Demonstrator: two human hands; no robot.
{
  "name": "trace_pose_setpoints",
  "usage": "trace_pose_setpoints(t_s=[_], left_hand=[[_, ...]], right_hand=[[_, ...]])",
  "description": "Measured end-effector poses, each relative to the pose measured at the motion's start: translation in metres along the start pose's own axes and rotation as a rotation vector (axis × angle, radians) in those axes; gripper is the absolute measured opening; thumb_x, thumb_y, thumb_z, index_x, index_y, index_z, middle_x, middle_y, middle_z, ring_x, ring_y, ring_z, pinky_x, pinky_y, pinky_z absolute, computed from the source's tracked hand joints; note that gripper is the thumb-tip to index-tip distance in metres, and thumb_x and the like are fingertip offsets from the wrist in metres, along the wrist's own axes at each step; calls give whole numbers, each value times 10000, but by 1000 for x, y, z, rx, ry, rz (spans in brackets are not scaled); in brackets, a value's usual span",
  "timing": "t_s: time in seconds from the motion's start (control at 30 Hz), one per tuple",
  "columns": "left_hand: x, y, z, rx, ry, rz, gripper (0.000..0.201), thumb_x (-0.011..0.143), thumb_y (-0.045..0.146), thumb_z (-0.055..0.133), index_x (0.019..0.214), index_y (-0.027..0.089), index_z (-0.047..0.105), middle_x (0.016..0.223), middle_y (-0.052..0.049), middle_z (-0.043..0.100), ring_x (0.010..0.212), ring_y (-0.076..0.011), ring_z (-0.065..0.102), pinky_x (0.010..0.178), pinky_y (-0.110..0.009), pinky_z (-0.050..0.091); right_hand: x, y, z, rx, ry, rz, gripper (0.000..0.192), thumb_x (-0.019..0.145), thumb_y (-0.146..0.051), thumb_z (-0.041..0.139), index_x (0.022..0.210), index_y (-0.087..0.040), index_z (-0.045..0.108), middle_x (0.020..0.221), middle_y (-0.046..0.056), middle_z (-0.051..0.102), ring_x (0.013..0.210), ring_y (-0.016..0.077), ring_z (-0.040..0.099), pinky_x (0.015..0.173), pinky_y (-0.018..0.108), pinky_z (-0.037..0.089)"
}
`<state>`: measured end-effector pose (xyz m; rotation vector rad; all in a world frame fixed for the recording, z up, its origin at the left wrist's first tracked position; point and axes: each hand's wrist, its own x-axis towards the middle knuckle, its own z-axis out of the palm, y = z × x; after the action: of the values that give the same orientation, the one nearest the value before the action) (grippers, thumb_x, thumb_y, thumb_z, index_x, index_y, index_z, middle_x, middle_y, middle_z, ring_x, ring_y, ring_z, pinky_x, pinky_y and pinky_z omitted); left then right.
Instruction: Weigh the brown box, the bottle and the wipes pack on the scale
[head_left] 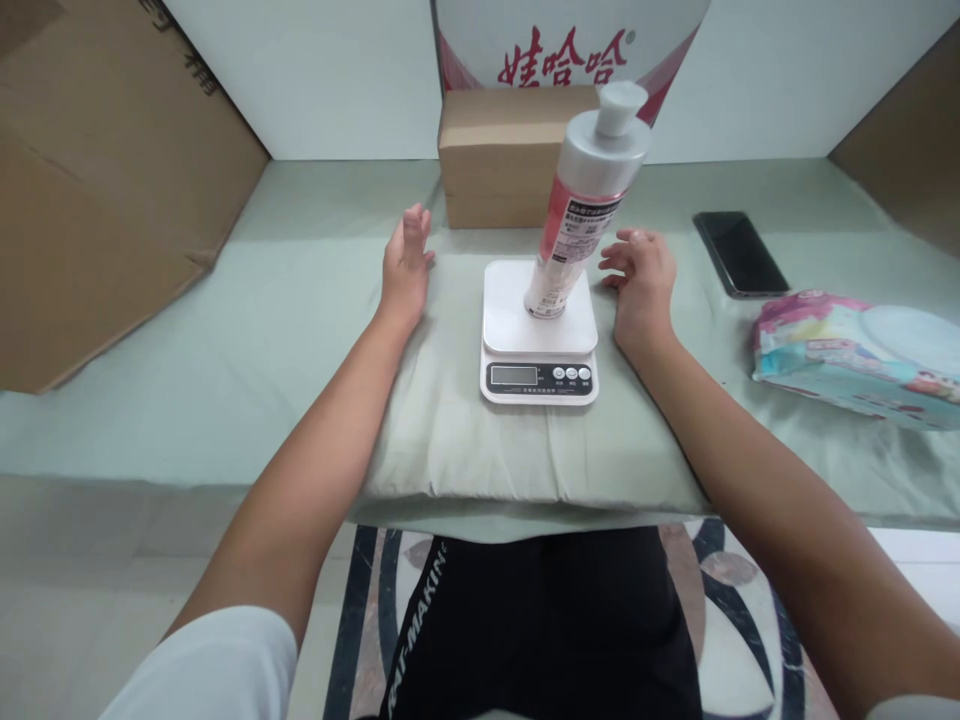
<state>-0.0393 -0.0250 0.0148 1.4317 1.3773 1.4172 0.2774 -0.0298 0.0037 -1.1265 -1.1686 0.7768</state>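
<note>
We see the left hand resting on its edge, fingers loosely extended and holding nothing, to the left of the scale and apart from it. The right hand is half open, its fingers gently curled around nothing, with the fingertips just beside the scale and near the bottle but not touching it.

Between the hands we find the white, square-topped plastic kitchen scale, its dark control strip and grey display facing the person. On its platform stands the tall cylindrical bottle with a silver-grey shoulder, pale cap and pink-and-white label; it appears slanted toward the upper right in our view.

Directly behind the scale we note a plain brown rectangular cardboard box, backed by a white carton with red lettering. To the right of the right hand lie a black, flat smartphone and, nearer the person, a soft pink-and-turquoise plastic pack with a white lid. At far left we see a large brown cardboard panel. A pale green cloth covers the counter.
</note>
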Motion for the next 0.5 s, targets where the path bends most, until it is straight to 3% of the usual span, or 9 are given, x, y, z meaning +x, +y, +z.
trace_pose_setpoints(t_s=[0.3,0.5], left_hand=[[1,-1,1,-44,-4,-7,1007,854,995,262,1586,354,522,1704,-91,492,1669,-326,313,1327,-514,366],[1,-1,0,-48,-16,-3,1039,849,993,260,1629,339,468,1709,-107,479,1679,-337,279,1345,-544,316]], right_hand=[[-2,-5,1,-4,6,13,465,924,-733,590,1022,-279,603,979,31,693,916,225,707,707,350,550],[-2,-3,1,-6,6,1,484,915,-767,588,1002,-292,606,964,30,699,917,236,712,704,362,567]])
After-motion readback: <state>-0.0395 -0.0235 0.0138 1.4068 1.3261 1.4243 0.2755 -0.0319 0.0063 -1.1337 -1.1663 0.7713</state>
